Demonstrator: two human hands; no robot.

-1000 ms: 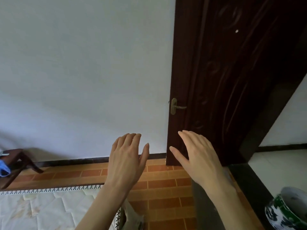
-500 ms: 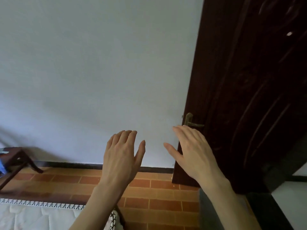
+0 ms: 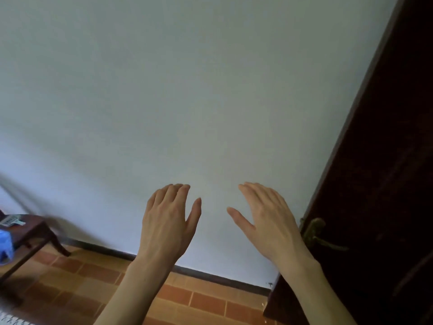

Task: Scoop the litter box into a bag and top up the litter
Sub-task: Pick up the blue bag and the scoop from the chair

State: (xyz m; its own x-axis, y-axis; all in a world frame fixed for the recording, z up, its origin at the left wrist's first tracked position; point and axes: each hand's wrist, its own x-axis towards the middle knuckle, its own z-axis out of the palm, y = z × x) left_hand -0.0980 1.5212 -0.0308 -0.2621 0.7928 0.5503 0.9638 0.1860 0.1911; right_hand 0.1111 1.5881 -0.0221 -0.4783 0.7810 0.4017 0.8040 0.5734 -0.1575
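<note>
Hands come first, raised side by side with backs to the camera: the left hand (image 3: 167,221) and the right hand (image 3: 267,221) both hold nothing, fingers straight and loosely spread, apart from each other and touching nothing. Beyond them lies the brown tiled floor (image 3: 201,299), meeting a pale wall (image 3: 187,90) at a dark skirting; taking the wall as landmark, a dark wooden door (image 3: 386,184) with a brass handle (image 3: 316,233) stands at its right end and a small dark counter (image 3: 30,231) at its lower left. Litter box, bag and litter are nowhere in view.
</note>
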